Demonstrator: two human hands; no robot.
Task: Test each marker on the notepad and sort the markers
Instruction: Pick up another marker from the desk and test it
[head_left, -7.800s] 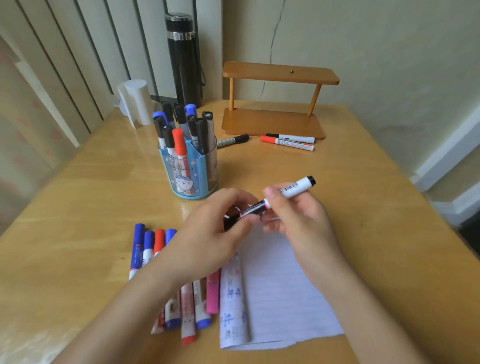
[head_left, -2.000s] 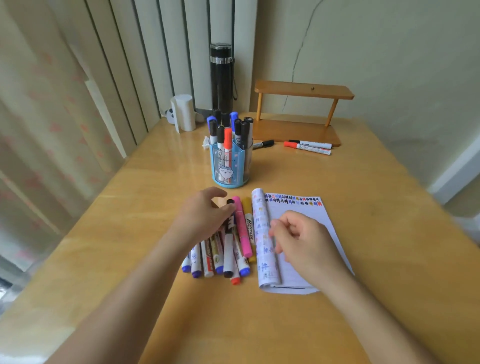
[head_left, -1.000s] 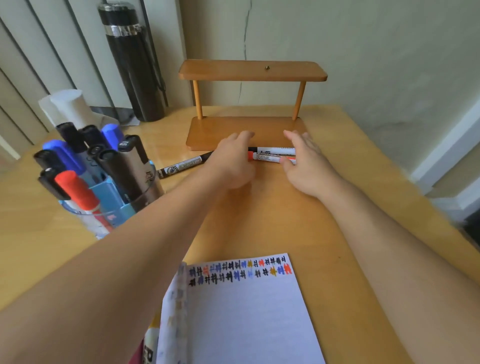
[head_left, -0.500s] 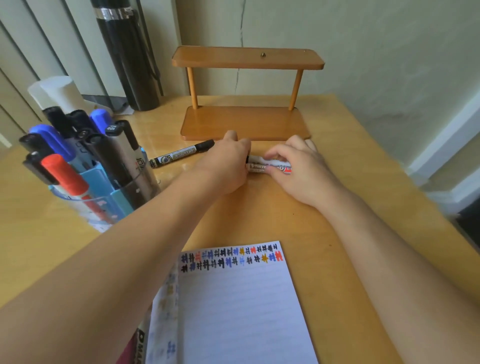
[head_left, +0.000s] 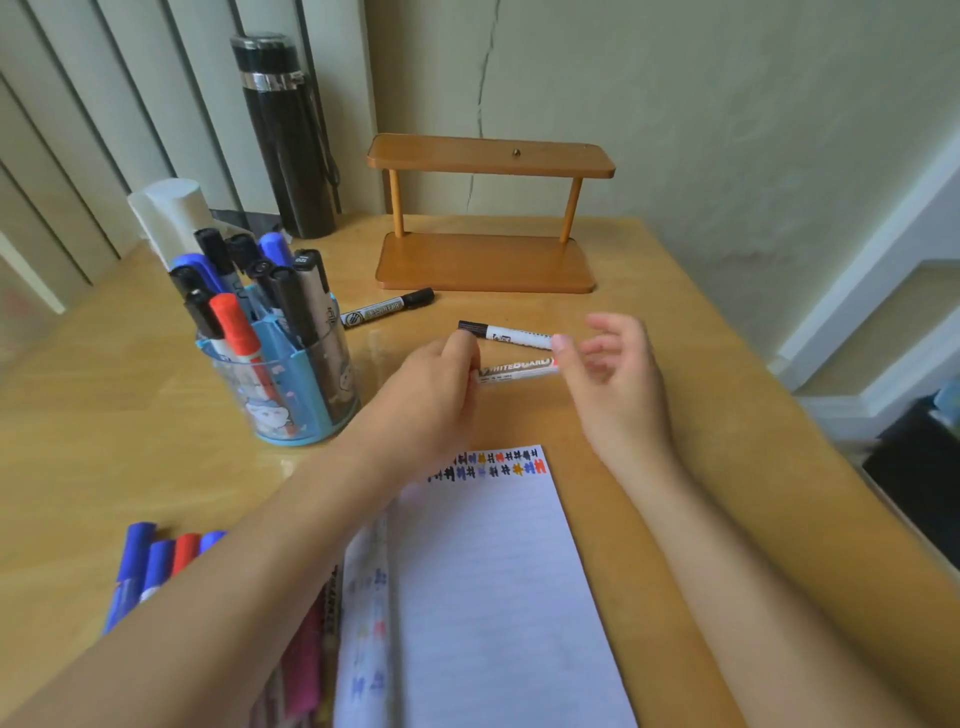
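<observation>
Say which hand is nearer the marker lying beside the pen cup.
Left. The left hand is just below and right of that marker; the right hand is farther right, beyond two white markers.

At the far edge of the wooden bench (head_left: 104, 410) a tall black flask (head_left: 284, 140) stands upright before the vertical blinds (head_left: 93, 104). To its right stands a small wooden two-level rack (head_left: 485, 262), and to its left a white cylinder (head_left: 174, 213). A thin crack (head_left: 480, 104) runs down the wall.
</observation>
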